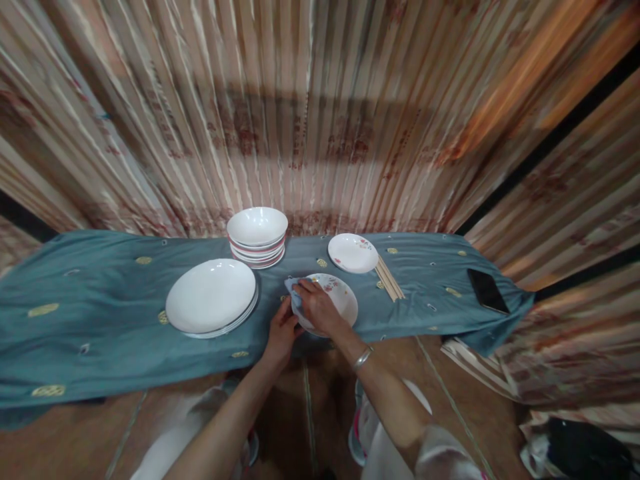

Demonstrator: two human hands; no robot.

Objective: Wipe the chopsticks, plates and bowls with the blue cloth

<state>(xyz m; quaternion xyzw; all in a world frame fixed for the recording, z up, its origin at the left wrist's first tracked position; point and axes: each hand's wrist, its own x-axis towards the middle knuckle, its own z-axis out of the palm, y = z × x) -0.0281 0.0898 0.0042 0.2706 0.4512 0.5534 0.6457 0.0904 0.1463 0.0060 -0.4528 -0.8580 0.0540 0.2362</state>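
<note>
A white plate with a floral pattern (345, 300) is at the front edge of the cloth-covered table, between my hands. My left hand (283, 327) grips its left rim, fingers bent around the edge. My right hand (317, 305) presses a light blue cloth (295, 298) onto the plate's left side; its fingers are closed over the cloth. Left of my hands lies a stack of large white oval plates (213, 297). Behind them stands a stack of white bowls (257, 227) with red bands. At the back right is another floral plate (353, 252).
Several wooden chopsticks (389, 279) lie beside the back plate. A black phone (487, 291) rests near the table's right end. Teal patterned fabric (115, 320) covers the table and hangs over its edge. A pleated curtain (300, 120) rises behind, with dark poles at both sides.
</note>
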